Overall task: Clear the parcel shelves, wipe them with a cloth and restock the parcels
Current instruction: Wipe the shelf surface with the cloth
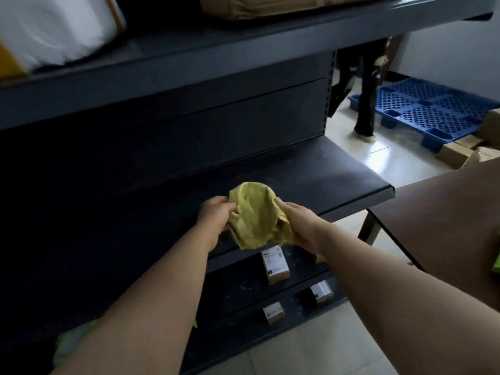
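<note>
Two bare forearms reach in from the near edge toward the dark shelving. The left hand (pixel 215 216) pinches the left edge of a crumpled yellow-green cloth (pixel 257 215), fingers curled into the fabric; the right hand (pixel 299 226) grips the cloth's right side, thumb on top. One cloth, held between two hands, hangs just above the front lip of the middle shelf (pixel 311 171), whose dark surface shows dusty smears and carries no parcels.

Below it, three small brown parcels with white labels sit on the lower shelves: one parcel (pixel 274 263) just under the cloth, a second parcel (pixel 321 291) lower to the right, and a third parcel (pixel 273 312) lowest. A sliver of another box shows behind the right wrist, too hidden to make out.

On the top shelf (pixel 189 63) rest two items: a white bag (pixel 54 28) far left and a large brown package (pixel 270 5) to the right.

At right stands a brown counter (pixel 446 212). Farther off, one blue pallet (pixel 433 109) lies on the floor, cardboard boxes (pixel 460 150) beside it, and another person's legs (pixel 365 90) stand near the pallet.
</note>
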